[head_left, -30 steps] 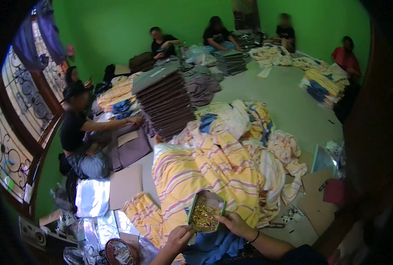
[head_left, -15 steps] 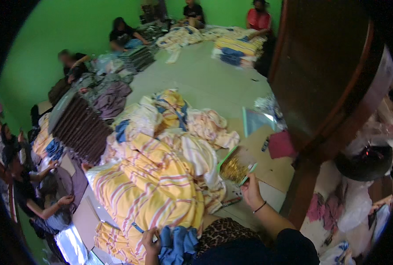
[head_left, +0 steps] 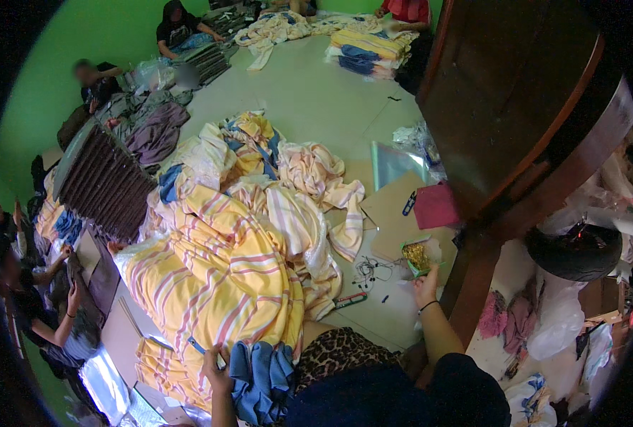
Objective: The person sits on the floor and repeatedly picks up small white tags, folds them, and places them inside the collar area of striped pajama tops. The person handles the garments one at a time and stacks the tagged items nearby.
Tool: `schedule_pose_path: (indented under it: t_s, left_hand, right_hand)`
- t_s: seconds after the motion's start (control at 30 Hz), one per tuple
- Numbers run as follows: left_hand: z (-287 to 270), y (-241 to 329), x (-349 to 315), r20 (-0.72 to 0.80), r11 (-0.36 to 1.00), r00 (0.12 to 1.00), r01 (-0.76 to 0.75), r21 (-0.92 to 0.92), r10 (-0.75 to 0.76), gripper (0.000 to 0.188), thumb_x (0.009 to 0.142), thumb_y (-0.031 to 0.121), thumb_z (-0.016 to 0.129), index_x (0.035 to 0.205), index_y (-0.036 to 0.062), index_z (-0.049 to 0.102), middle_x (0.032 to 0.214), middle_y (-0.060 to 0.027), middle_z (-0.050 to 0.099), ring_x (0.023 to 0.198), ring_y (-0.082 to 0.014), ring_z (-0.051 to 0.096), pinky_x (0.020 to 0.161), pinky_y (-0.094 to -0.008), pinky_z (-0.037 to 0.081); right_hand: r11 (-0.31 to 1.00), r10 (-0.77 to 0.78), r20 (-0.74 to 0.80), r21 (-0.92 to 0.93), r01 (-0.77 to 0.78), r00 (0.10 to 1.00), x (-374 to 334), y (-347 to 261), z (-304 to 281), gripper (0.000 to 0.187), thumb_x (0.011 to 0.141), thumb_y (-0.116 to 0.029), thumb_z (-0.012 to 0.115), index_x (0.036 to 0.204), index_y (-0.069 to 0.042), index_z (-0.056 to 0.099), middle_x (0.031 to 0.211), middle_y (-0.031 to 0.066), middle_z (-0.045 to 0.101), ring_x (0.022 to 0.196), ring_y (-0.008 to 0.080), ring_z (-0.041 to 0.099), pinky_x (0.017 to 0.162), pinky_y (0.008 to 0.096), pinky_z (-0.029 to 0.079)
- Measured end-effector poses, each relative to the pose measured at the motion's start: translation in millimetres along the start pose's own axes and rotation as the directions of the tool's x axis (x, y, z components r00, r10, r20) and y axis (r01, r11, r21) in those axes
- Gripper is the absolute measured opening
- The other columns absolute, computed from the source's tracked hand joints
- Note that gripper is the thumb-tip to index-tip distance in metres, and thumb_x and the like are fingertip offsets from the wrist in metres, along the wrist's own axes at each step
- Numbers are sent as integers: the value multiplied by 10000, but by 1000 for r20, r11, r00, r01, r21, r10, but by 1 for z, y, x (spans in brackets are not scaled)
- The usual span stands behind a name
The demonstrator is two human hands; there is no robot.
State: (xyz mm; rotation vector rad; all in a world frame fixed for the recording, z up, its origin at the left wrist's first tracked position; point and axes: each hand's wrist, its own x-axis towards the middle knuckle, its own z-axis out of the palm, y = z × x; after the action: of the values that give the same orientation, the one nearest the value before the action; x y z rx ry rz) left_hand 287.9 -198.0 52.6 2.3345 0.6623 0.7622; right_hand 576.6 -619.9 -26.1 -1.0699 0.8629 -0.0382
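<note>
Between the fingers of my left hand is a small blue tool; its exact kind is too small to make out. That hand is beside a bunched blue cloth near my lap. Low over the floor on the right, my right hand grips the edge of a small green-rimmed box with gold-coloured bits inside. Whether the box touches the floor I cannot tell. A large yellow striped cloth spreads in front of me, against a heap of pale and blue fabric.
Dark tangled cords and a red-green box cutter-like tool lie on the tiles. Beyond are a pink cloth and a clear plastic sheet. A wooden door bounds the right. Several people sit along the green walls among stacked textiles.
My right hand has lowered the green-rimmed box away from me toward the floor on the right. My left hand keeps the blue tool. The view has tilted down and turned right.
</note>
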Motion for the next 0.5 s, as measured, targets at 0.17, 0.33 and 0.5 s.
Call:
schedule_pose_path:
  t_s: [0.17, 0.33, 0.5]
  left_hand:
    - [2, -3, 0, 5, 998, 1000, 7, -56, -7, 112, 739, -1, 579, 845, 19, 550, 724, -131, 567, 645, -249, 568, 590, -308, 442]
    - [1, 0, 0, -4, 1000, 1000, -5, -20, 5, 105, 743, -11, 569, 843, 7, 543, 742, -136, 573, 658, -246, 576, 604, -305, 448]
    - [1, 1, 2, 31, 998, 999, 42, -43, -41, 120, 749, 0, 568, 867, 3, 543, 761, -142, 577, 669, -241, 580, 614, -296, 448]
  right_hand:
    - [967, -115, -1, -229, 112, 993, 15, -5, -11, 453, 789, -500, 435, 908, -68, 502, 609, 5, 408, 550, 105, 409, 484, 250, 356]
    - [777, -434, 112, -457, 434, 894, 24, -36, -31, 513, 804, -456, 440, 828, 49, 525, 815, 106, 531, 713, 213, 499, 607, 363, 390]
    - [403, -404, 329, -773, 489, 853, 8, -64, -31, 485, 819, -409, 426, 745, 58, 532, 678, 107, 544, 649, 208, 520, 615, 348, 385]
